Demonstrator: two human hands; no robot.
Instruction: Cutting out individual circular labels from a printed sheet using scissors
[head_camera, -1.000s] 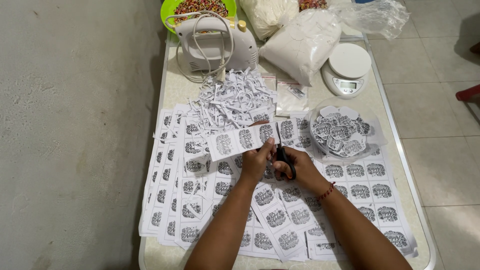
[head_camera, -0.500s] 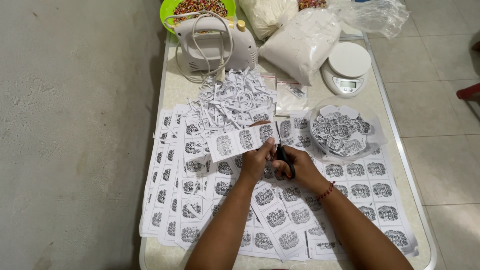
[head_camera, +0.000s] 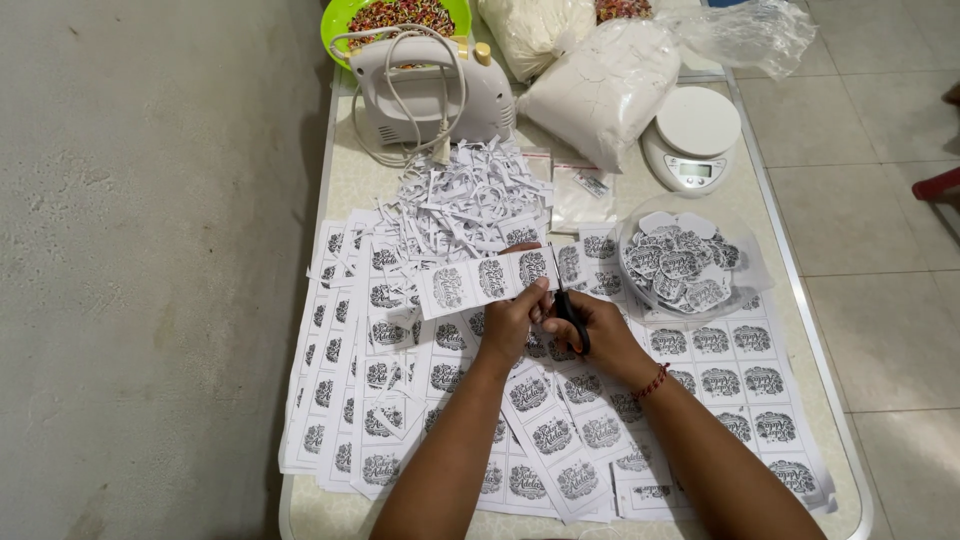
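The left hand (head_camera: 512, 322) keeps its grip pinched on the paper strip (head_camera: 487, 279) above the sheet-covered counter (head_camera: 350, 185). The right hand (head_camera: 598, 330) stays closed on the scissors (head_camera: 570, 312), blades at the strip's right end; little has shifted.

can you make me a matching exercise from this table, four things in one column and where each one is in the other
Things:
1. paper strip
2. scissors
3. kitchen scale
4. paper scraps

Places:
A. far right side of the table, beside a white bag
B. in the right hand
C. heaped in front of the white mixer
D. in the left hand

Pairs: 1-D, 2-B, 3-A, 4-C
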